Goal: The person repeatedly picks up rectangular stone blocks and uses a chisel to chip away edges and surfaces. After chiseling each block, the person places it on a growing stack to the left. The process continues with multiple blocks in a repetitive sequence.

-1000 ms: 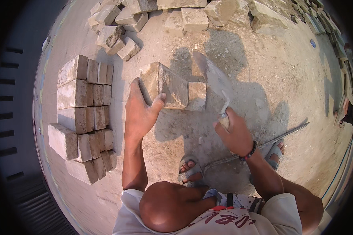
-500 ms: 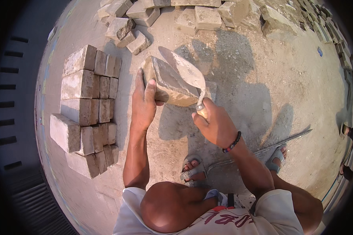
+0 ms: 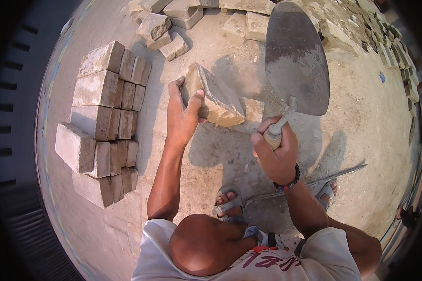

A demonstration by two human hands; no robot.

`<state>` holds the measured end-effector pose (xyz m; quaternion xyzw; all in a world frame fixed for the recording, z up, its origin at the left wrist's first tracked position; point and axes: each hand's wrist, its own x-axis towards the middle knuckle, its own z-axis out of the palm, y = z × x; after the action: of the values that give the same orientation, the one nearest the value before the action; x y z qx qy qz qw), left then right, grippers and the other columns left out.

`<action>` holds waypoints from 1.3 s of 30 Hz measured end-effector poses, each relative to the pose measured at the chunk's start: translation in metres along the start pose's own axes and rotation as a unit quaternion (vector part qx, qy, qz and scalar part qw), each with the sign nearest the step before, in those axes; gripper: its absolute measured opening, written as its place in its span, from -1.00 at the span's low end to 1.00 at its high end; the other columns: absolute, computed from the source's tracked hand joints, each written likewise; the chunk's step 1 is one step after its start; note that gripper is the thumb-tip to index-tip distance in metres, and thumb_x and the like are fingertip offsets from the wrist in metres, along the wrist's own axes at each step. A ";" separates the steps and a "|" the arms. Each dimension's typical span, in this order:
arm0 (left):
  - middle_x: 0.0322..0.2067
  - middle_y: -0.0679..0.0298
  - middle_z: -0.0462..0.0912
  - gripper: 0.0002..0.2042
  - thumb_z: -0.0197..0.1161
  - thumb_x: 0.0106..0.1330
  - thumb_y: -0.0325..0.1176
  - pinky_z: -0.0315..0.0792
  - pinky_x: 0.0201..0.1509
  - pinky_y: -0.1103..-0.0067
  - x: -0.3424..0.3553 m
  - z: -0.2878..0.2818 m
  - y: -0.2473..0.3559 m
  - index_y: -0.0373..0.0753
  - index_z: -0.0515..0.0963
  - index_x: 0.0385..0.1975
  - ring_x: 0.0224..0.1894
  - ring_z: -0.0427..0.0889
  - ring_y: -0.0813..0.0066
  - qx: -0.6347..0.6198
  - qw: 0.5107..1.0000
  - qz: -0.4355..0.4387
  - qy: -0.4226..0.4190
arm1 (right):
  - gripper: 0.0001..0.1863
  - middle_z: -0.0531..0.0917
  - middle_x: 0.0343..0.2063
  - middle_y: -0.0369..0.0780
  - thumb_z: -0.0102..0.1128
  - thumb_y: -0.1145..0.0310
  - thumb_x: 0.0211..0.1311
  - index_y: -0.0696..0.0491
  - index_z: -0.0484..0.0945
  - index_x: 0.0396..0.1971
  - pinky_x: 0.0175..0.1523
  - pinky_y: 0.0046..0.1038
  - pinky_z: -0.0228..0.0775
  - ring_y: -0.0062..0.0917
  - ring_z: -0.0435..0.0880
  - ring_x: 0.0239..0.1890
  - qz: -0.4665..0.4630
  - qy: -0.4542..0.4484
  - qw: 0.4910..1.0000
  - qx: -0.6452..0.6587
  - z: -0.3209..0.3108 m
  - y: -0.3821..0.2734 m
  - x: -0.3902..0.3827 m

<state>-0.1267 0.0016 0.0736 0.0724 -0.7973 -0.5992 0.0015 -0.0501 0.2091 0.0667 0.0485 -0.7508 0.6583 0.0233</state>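
In the head view I have the left hand (image 3: 184,112) pinching the left end of a rough brick (image 3: 216,103), thumb on the near side and fingers reaching round the far left side. The brick sits ahead of me, a little left of the middle, tilted, its long axis slanting from far left to near right, with a dusty grey face turned up and to the right. A second brick (image 3: 254,111) shows just behind its right end; I can't tell from this angle whether the two touch. My right hand (image 3: 277,150) is wrapped around the handle of a trowel (image 3: 297,61), right of the brick and well apart from it. The trowel's blade points away from me, tip at the far end and leaning slightly left, its flat face turned to my camera, while the handle slopes back toward me and to the left. Off to the left stands a stack of bricks (image 3: 96,89) in rows, and a loose brick pile (image 3: 185,13) lies at the far side. A thin rod (image 3: 347,171) crosses the ground (image 3: 375,136) near my feet.
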 end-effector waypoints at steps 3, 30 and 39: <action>-0.17 -0.13 0.49 -0.32 0.13 0.30 -0.09 0.51 -0.54 0.55 0.002 0.015 0.007 -0.50 0.12 0.24 -0.35 0.64 0.35 0.008 1.000 0.021 -0.009 | -0.75 0.61 -0.49 -0.12 0.18 0.33 0.27 0.22 0.45 -0.26 -0.29 -0.38 0.42 -0.44 0.62 -0.43 0.078 -0.055 0.989 -0.111 -0.001 0.071 -0.003; 0.36 -0.29 0.13 -0.14 0.25 0.26 -0.04 0.09 0.46 0.28 0.003 0.015 0.001 -0.48 0.05 0.40 0.43 0.17 -0.06 0.072 0.995 0.057 -0.026 | -0.82 0.49 -0.60 -0.30 0.17 0.31 0.29 0.09 0.41 -0.29 -0.52 -0.54 0.35 -0.66 0.51 -0.63 0.124 0.065 0.982 0.131 0.001 0.035 -0.025; 0.36 -0.28 0.09 -0.06 0.30 0.23 0.06 0.02 0.48 0.23 0.002 0.009 -0.013 -0.50 0.03 0.40 0.44 0.11 -0.06 0.048 0.995 0.084 -0.007 | -0.67 0.63 -0.47 -0.04 0.18 0.29 0.23 0.29 0.47 -0.20 -0.24 -0.32 0.45 -0.32 0.64 -0.41 0.167 0.025 0.984 0.052 -0.007 0.026 -0.024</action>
<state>-0.1279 0.0062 0.0590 0.0006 -0.8286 -0.5583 0.0428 -0.0292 0.2202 0.0400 -0.0931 -0.7121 0.6922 -0.0712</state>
